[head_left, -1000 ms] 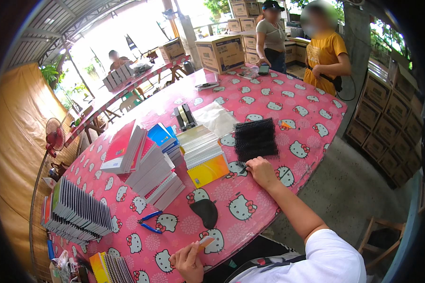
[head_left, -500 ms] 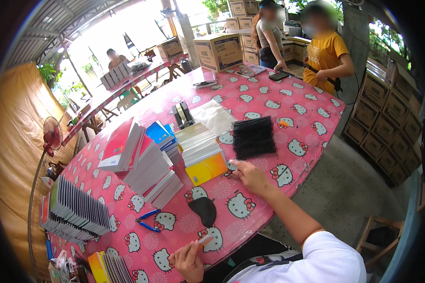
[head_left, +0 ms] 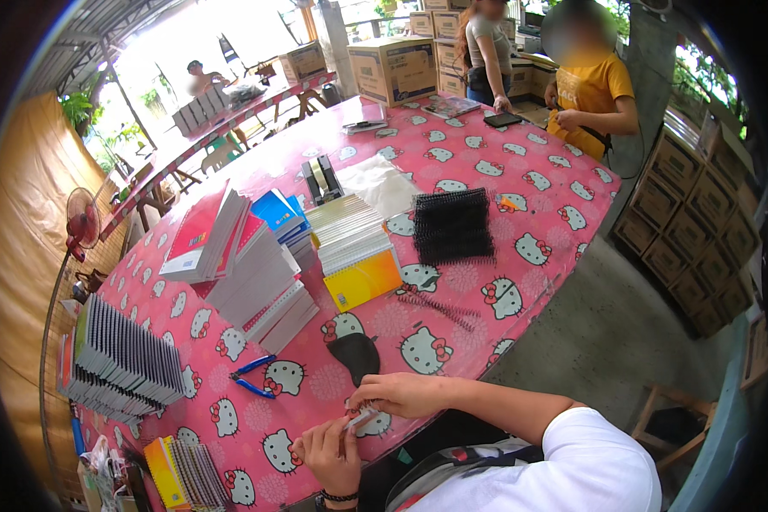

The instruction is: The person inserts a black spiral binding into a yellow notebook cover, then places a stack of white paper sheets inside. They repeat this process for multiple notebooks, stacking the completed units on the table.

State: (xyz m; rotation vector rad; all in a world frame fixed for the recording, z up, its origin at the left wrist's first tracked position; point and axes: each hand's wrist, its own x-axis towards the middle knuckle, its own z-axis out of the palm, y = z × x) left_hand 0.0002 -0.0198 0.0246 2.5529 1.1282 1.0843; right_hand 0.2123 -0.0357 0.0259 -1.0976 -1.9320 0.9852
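Pink, patterned with white cat faces and red bows, on the tablecloth [head_left: 386, 322]. Yellow fading to orange on the front notebook [head_left: 363, 280]. Black on the bundled coils [head_left: 452, 226], blue on the pliers [head_left: 254, 390].

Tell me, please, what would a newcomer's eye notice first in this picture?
A newcomer would probably notice the bright pink tablecloth with cat faces, across the middle. Next, the tall red-topped stack left of centre, and the black bundle of coils right of the yellow-fronted stack. Near the lower edge, the left hand and right hand meet at a small pale object.

Glossy plstc tbl cover [head_left: 384, 333]
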